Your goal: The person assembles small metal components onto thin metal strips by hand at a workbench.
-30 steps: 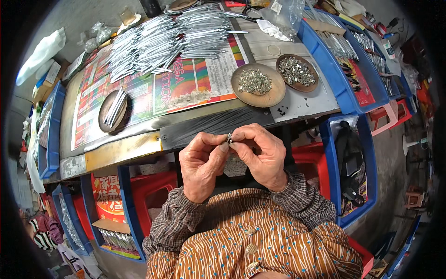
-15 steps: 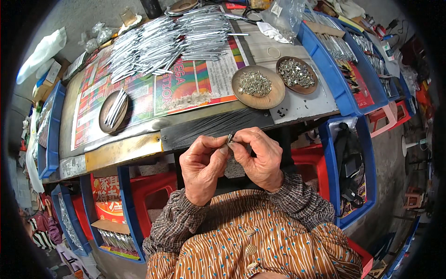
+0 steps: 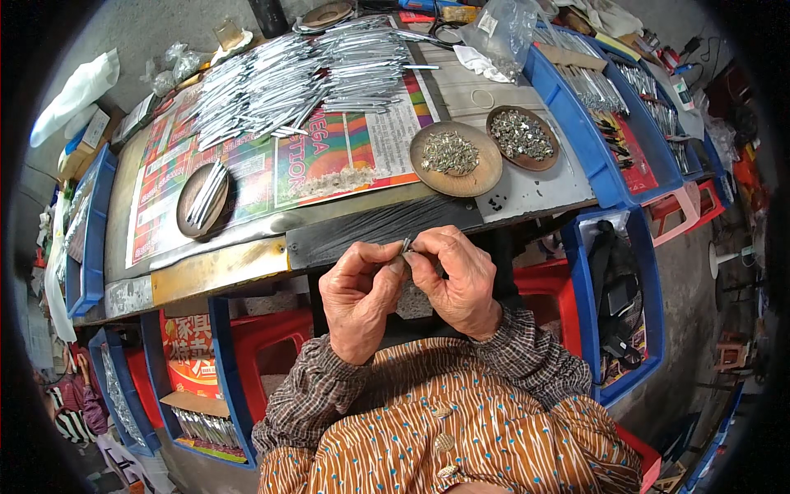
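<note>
My left hand [image 3: 360, 292] and my right hand [image 3: 455, 276] meet in front of the table's near edge. Between their pinched thumbs and fingers sits a small metal piece [image 3: 406, 245], mostly hidden by the fingertips. Just beyond, on the table, a round wooden plate [image 3: 485, 177] bears a heap of small metal parts [image 3: 449, 153]. A darker round dish [image 3: 539, 161] beside it holds more small metal bits. To the left, a small wooden dish [image 3: 188, 224] carries several slim silvery strips [image 3: 209, 194]. Large piles of similar strips [image 3: 280, 82] cover the back of the table.
Blue bins [image 3: 621, 193] with metal strips stand on the right, and another blue bin [image 3: 583, 321] sits below the table edge. Red stools [image 3: 267, 342] are under the table. A clear plastic bag [image 3: 502, 37] lies at the back. At far left, another person's sleeve [image 3: 97, 412] shows.
Both hands stay together at nearly the same spot, still pinching the small piece. The view has shifted very slightly; nothing on the table has visibly been moved.
</note>
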Available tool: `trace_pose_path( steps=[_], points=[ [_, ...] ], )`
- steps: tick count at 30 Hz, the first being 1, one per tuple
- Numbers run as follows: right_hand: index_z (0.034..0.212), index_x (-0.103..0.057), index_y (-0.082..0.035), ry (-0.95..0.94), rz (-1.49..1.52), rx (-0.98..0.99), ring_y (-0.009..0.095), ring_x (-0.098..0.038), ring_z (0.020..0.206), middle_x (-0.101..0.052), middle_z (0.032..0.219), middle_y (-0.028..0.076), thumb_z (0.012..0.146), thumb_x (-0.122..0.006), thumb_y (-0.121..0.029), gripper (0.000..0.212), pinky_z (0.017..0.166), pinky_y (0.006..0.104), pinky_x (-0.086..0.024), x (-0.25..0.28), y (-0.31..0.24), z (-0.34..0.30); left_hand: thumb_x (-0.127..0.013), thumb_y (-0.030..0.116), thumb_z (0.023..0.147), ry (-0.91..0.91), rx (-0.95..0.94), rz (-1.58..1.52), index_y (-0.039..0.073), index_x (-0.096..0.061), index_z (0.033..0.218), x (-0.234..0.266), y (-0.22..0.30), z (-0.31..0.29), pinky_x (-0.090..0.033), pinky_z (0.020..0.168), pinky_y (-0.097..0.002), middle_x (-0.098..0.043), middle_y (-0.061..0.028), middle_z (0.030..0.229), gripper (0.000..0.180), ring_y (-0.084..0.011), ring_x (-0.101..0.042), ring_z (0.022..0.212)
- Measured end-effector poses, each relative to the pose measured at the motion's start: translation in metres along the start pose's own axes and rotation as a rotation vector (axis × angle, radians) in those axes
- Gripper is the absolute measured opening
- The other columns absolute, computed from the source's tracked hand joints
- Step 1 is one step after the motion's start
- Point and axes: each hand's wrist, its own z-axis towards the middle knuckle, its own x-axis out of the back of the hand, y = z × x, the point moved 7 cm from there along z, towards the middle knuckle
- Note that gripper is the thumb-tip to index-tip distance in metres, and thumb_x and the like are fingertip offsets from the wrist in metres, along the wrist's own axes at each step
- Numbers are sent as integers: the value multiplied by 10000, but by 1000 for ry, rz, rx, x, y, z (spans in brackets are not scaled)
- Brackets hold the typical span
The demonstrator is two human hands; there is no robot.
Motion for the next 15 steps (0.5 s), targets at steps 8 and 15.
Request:
trace_pose_path(
  steps=[8, 15],
  points=[
    [857, -563, 20, 3, -118, 83, 238, -609, 622, -586, 756, 113, 799, -652, 15, 107, 521, 303, -484, -2, -3, 3, -561, -16, 893, 16, -19, 14, -17, -587, 997, -1, 1, 2, -310, 424, -191, -546, -3, 700, 108, -33, -415, 504],
    [868, -550, 6, -96, 29, -8, 265, -598, 629, -572, 752, 109, 814, -658, -39, 129, 523, 340, -484, -7, 6, 5, -565, -14, 891, 2, -18, 9, -20, -588, 998, 2, 1, 3, -315, 425, -192, -553, -9, 706, 109, -36, -419, 502]
  ],
)
